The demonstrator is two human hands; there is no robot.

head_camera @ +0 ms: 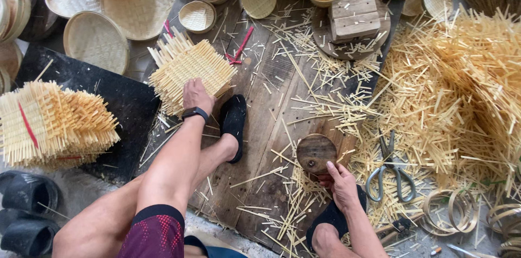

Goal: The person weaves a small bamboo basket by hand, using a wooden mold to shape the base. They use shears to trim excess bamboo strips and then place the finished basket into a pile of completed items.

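Your left hand (196, 95) lay flat, fingers spread, on the woven mat (187, 70), pinning it. Your right hand (341, 182) gripped the wooden disc (316, 152) by its edge, steadying it on the boards (266, 106).

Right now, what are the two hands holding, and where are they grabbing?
The left hand rests on the near edge of a woven bamboo mat. The right hand grips the round wooden disc by its near rim.
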